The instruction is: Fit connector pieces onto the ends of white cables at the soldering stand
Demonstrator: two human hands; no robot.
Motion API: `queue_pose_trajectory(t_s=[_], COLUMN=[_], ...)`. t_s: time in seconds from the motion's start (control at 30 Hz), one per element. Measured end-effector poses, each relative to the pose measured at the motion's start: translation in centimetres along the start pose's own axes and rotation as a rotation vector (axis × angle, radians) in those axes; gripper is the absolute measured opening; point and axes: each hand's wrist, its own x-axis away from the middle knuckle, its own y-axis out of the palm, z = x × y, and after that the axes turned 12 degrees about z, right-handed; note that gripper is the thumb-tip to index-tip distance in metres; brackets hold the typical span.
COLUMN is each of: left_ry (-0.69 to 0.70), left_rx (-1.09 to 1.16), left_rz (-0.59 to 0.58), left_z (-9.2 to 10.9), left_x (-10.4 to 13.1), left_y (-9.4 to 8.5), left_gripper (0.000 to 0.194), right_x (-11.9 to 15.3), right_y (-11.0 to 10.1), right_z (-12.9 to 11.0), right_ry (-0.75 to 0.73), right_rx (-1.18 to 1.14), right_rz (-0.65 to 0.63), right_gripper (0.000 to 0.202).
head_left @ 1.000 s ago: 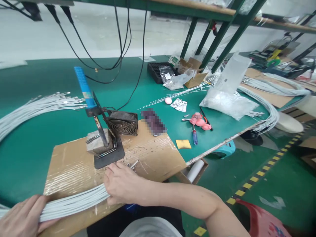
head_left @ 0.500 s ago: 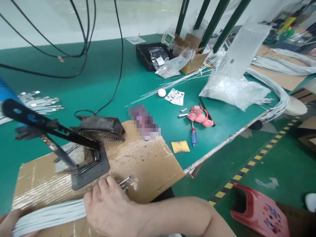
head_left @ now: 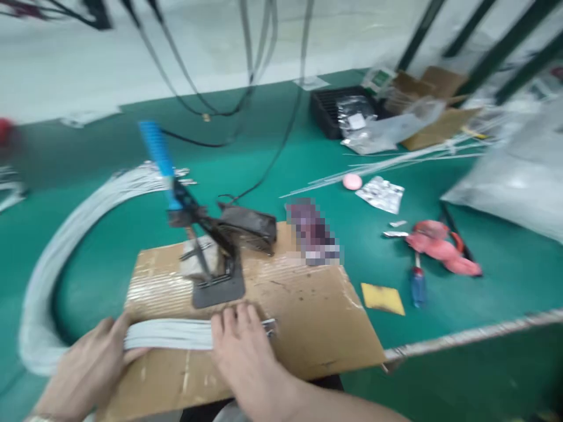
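Observation:
A thick bundle of white cables (head_left: 171,335) lies across the front of a cardboard sheet (head_left: 303,328). My left hand (head_left: 90,363) is wrapped round the bundle at the sheet's left edge. Close to the bundle's metal-tipped ends, my right hand (head_left: 241,343) grips it from above, with the tips (head_left: 269,325) poking out past the fingers. From my left hand the cables curve back in a big loop over the green table. Just behind the bundle stands a hand-lever press (head_left: 204,234) with a blue handle, its base plate on the cardboard.
A small dark fan (head_left: 248,225) sits behind the press. To the right are a yellow pad (head_left: 382,298), a blue screwdriver (head_left: 418,287), pink lumps (head_left: 440,243) and foil packaging (head_left: 380,194). A black crate (head_left: 323,114) and an open carton (head_left: 433,126) stand farther back. Black wires hang above.
The view has swung left, bringing the cable loop and all of my left hand into sight. Both hands still hold the bundle in front of the press.

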Motion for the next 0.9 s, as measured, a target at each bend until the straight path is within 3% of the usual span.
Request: queue_pose_trajectory(t_s=[0.1, 0.17, 0.23, 0.33, 0.53, 0.63, 0.77, 0.9], left_ry=[-0.052, -0.1, -0.134, -0.144, -0.09, -0.04, 0.11, 0.187], left_rx=[-0.144, -0.199, -0.199, -0.18, -0.151, -0.175, -0.2, -0.07], left_rz=[-0.241, -0.371, -0.438, -0.448, -0.386, -0.308, -0.081, 0.174], left_z=[1.5, 2.5, 3.2, 3.7, 3.8, 3.6, 3.3, 3.1], left_x=[-0.4, -1.4, -2.1, -2.3, -1.1, -0.2, 1.4, 1.5], left_y=[-1.1, -1.7, -2.2, -2.6, -2.3, -2.0, -2.0, -2.5], left_gripper=[0.054, 0.05, 0.046, 0.045, 0.055, 0.054, 0.058, 0.071], right_x=[1.0, 2.0, 2.9, 2.7, -0.6, -1.0, -0.2, 1.0], right_y=[1.2, 1.7, 1.8, 0.8, -3.3, -4.2, -3.9, -4.1], right_z=[-0.9, -1.7, -2.0, -1.0, 2.9, 3.7, 4.5, 5.4], right_ry=[0.045, -0.001, -0.066, -0.098, -0.019, -0.005, -0.003, -0.016], right_rx=[-0.005, 0.009, 0.034, 0.081, 0.164, 0.107, -0.035, -0.215], right_rz=[-0.004, 0.03, 0.076, 0.087, -0.069, -0.082, -0.034, 0.013], right_gripper=[0.019, 0.021, 0.022, 0.019, 0.02, 0.019, 0.022, 0.042])
